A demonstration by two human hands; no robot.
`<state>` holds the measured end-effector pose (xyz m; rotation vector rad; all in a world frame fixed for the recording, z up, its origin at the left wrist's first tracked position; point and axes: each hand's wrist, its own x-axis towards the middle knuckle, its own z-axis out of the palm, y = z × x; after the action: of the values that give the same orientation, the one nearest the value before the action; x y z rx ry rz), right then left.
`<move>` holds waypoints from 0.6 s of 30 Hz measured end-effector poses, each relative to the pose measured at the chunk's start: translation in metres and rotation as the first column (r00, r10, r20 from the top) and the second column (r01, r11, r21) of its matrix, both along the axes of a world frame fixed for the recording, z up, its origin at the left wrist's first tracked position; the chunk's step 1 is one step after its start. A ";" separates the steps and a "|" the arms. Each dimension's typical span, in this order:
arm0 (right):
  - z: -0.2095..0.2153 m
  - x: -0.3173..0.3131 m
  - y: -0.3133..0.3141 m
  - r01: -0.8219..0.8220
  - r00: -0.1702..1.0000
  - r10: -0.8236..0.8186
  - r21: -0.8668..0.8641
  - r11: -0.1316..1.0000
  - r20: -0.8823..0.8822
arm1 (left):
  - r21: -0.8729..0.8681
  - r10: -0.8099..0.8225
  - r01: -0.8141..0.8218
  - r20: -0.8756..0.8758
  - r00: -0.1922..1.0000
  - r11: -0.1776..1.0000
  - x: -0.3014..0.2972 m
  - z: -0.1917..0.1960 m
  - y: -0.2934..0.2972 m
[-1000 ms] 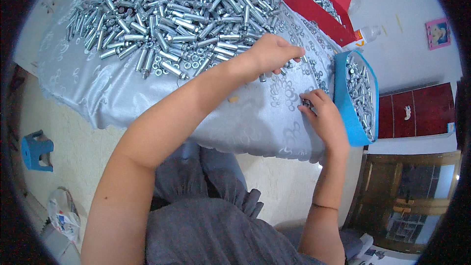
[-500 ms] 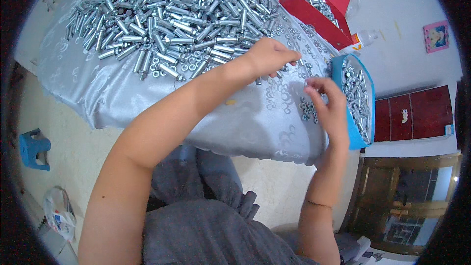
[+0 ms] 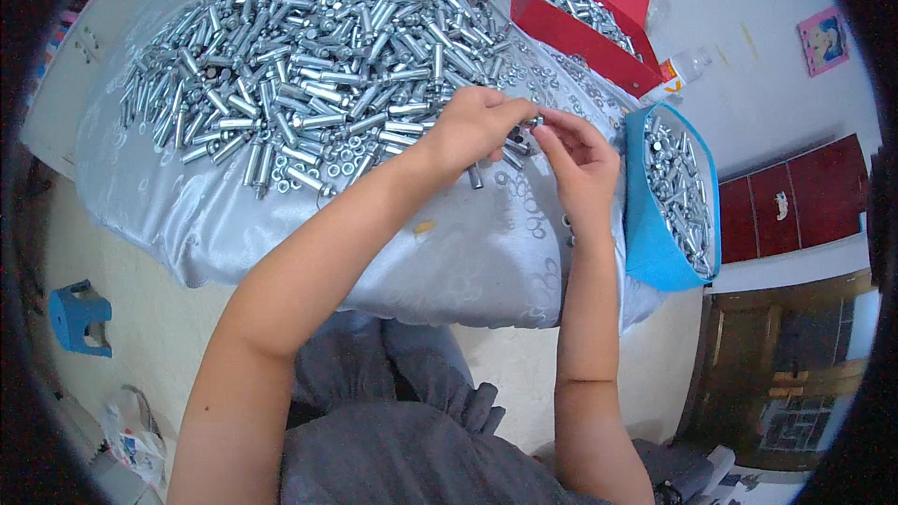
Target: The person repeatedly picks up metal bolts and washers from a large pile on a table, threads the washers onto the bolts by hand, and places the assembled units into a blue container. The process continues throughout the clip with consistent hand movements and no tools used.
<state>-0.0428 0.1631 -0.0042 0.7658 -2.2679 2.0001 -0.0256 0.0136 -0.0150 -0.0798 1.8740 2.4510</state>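
My left hand (image 3: 472, 131) is closed around a silver sleeve anchor bolt, mostly hidden by the fingers, with its end (image 3: 534, 121) showing at the fingertips. Thumb and fingers of my right hand (image 3: 582, 164) pinch at that same end, touching it. Whether a separate nut sits there is too small to tell. Beyond and to the left of the hands spreads a big heap of silver sleeve anchor bolts (image 3: 346, 56). Loose hex nuts (image 3: 348, 161) lie along its near edge, and several more are partly hidden behind my right hand.
A blue fabric bin (image 3: 645, 241) full of bolts stands at the table's right edge. Farther back is an open red box (image 3: 599, 33) with more bolts, beside a plastic bottle (image 3: 675, 75). A shiny silver cloth (image 3: 458, 266) covers the table. A blue stool (image 3: 79, 318) stands on the floor at left.
My right hand has come up and left to meet my left hand at the bolt's end. My left hand has shifted slightly left in view. The whole view has shifted a little.
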 end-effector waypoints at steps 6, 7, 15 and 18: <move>-0.003 0.001 0.002 0.010 1.000 -0.010 -0.023 1.000 0.002 | 0.067 -0.065 0.063 0.038 0.997 0.996 0.002 0.000 0.002; -0.003 0.001 0.002 0.014 1.000 -0.014 -0.024 1.000 -0.004 | 0.080 -0.075 0.072 0.035 0.997 0.994 0.001 -0.001 0.002; -0.005 0.000 0.002 -0.002 1.000 0.002 -0.091 0.996 -0.003 | 0.152 -0.042 0.041 0.003 0.999 0.988 0.004 0.002 0.006; -0.005 0.001 0.000 0.008 0.999 -0.010 -0.056 0.998 -0.038 | 0.279 -0.015 0.015 -0.002 1.000 0.960 0.003 0.000 0.007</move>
<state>-0.0414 0.1629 -0.0087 0.7810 -2.1809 2.0170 -0.0222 0.0202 -0.0151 -0.0527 1.5015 2.6737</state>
